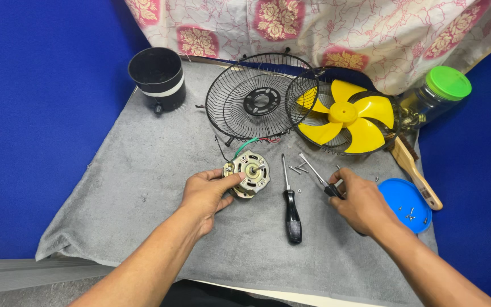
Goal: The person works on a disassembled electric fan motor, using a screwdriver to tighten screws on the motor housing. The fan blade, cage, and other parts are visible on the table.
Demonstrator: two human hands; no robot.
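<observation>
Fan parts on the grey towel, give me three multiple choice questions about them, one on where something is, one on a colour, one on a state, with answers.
1. Where does the black-handled screwdriver lie?
A. Between the two hands on the grey towel
B. Inside the black cup
C. On the blue lid

2. What colour is the fan blade?
A. Red
B. Yellow
C. White

3. What is the left hand doing?
A. Resting empty on the towel
B. Holding the jar
C. Gripping the fan motor

Answers:
1. A: it lies on the towel, handle towards the person, with the left hand on one side and the right hand on the other.
2. B: the blade resting in the wire guard is bright yellow.
3. C: its fingers are wrapped around the motor's edge.
</observation>
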